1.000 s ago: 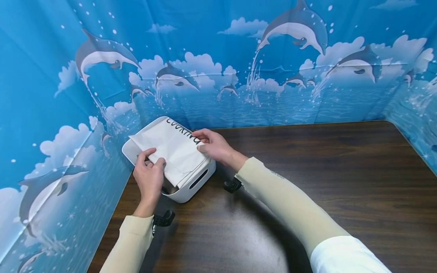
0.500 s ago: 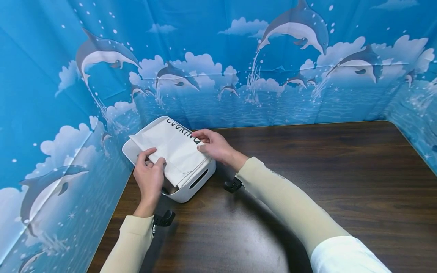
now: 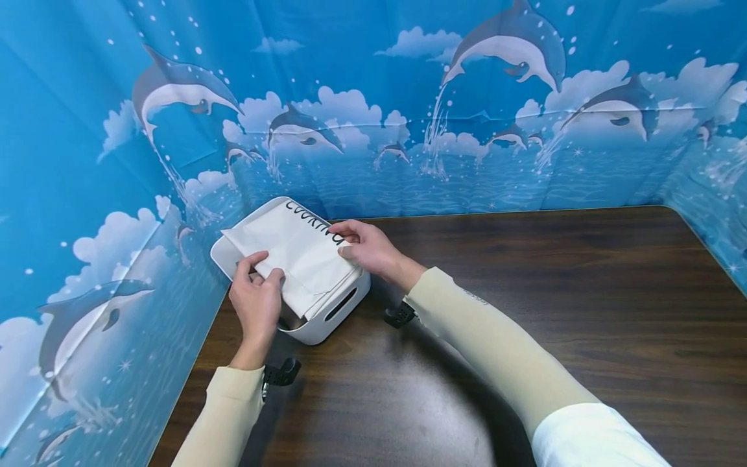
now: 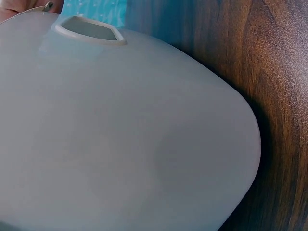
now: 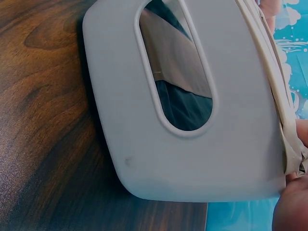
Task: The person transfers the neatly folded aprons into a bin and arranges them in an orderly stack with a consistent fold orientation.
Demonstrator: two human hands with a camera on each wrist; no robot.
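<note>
A folded white cloth [image 3: 294, 253] with black lettering lies across the top of a white plastic bin [image 3: 318, 332]. The person's left hand [image 3: 255, 299] pinches its near left edge between thumb and fingers. On the opposite side the right hand [image 3: 370, 250] holds the edge by the last letters. The right wrist view shows layered cloth edges [image 5: 272, 72] at the bin's rim, with fingertips [image 5: 302, 131] on them. Through the bin's oval handle slot, dark green fabric [image 5: 185, 106] and a greyish surface are visible. In the left wrist view the bin's wall [image 4: 130, 125] hides the left hand.
The bin stands on a dark wood-grain table [image 3: 554, 311], in its back left corner. A blue dolphin-print curtain [image 3: 362, 168] rises close behind and to the left of it. The tabletop stretches off to the right.
</note>
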